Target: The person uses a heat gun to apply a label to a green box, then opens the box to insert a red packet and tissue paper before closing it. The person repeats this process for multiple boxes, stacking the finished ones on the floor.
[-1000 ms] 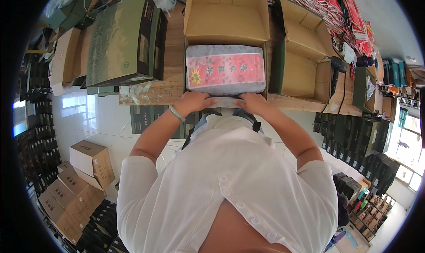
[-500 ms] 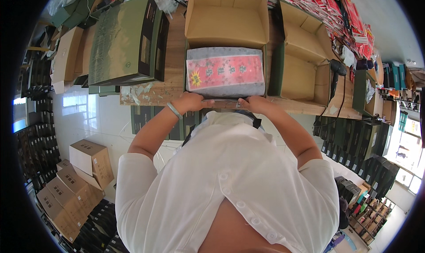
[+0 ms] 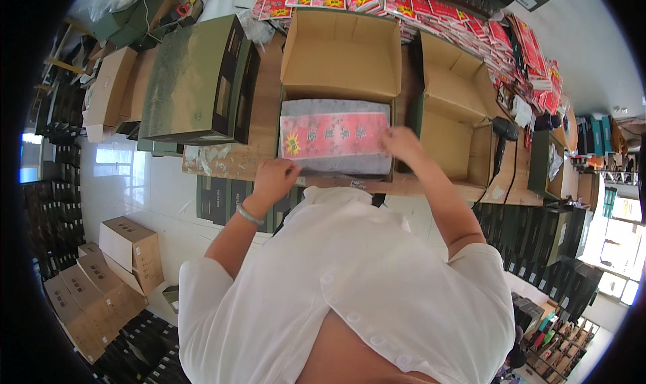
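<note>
An open cardboard box (image 3: 340, 54) with its lid raised stands on the workbench in front of me. Inside lies a bundle of grey tissue paper (image 3: 323, 163), with a flat red-and-pink packet (image 3: 330, 134) showing on its upper face. Beside the box's near left corner is my left hand (image 3: 272, 180), its fingers loosely bent with a gap between them and nothing visible in them. My right hand (image 3: 402, 146) reaches over the box's right side, fingertips at the right end of the packet. Those fingers are slightly blurred, so their grip is unclear.
Another open box (image 3: 454, 138) stands to the right, beside a dark hair-dryer-shaped tool (image 3: 505, 130) with a cord. Green closed boxes (image 3: 192, 81) are stacked at the left. Red packets (image 3: 431, 11) pile along the back. Brown cartons (image 3: 128, 249) sit on the floor.
Both hands have left the box's front edge. My left hand has drawn slightly left and down; my right hand has risen to the packet's right end. The view has shifted a little.
</note>
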`<state>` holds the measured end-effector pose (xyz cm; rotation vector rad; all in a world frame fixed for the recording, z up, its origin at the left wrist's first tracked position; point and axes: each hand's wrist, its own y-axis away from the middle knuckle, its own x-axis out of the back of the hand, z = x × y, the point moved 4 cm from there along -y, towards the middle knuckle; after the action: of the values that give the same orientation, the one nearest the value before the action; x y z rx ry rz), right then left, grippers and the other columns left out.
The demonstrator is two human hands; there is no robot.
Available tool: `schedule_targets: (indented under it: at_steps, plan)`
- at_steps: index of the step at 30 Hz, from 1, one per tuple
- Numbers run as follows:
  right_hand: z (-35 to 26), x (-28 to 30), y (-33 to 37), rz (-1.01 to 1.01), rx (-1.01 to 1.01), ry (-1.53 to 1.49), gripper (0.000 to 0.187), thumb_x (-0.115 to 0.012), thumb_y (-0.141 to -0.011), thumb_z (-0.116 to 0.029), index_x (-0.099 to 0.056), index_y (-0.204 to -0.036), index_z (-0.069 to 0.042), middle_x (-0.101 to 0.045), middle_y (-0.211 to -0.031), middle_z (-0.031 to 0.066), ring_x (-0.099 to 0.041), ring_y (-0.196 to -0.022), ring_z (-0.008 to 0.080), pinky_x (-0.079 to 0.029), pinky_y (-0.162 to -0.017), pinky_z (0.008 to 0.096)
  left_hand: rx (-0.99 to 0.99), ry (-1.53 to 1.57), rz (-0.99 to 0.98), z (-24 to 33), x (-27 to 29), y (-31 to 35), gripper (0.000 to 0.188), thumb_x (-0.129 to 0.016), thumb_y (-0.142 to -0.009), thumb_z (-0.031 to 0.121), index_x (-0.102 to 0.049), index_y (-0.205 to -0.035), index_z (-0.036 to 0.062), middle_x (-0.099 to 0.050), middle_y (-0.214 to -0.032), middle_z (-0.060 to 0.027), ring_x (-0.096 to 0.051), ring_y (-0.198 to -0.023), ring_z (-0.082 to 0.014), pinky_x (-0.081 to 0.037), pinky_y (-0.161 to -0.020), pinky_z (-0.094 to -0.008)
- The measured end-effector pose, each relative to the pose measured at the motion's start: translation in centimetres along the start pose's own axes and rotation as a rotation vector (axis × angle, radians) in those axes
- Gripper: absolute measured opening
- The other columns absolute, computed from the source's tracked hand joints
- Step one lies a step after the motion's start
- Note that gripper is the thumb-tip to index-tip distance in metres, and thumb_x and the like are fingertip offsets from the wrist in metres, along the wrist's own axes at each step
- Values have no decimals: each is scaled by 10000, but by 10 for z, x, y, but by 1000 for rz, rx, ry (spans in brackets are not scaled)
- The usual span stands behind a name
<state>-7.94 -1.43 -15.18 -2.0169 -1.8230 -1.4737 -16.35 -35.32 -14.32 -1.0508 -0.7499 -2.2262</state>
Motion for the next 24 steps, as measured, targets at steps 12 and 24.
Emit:
schedule_targets:
  at_steps: [12, 24]
  plan:
    - [62, 53, -189, 32, -180, -909, 390, -612, -959, -435, -593, -1175, -111, -634, -1035, 61, -570, -840, 227, -448, -718, 367, 549, 893, 386, -71, -80, 14, 649, -376, -1032, 503, -403, -1452, 9, -472, -1435, -202, -498, -1255, -327, -402, -1023, -387]
    - [53, 59, -81, 269, 389, -602, 395, -507, -1024, -143, -508, -1403, -29, -548, -1371, 94, -511, -1241, 196, -379, -1061, 292, 506, 1622, 329, -70, -53, 23, 795, -218, -977, 705, -346, -1522, 140, -413, -1525, -106, -420, -1354, -266, -304, -1104, -429]
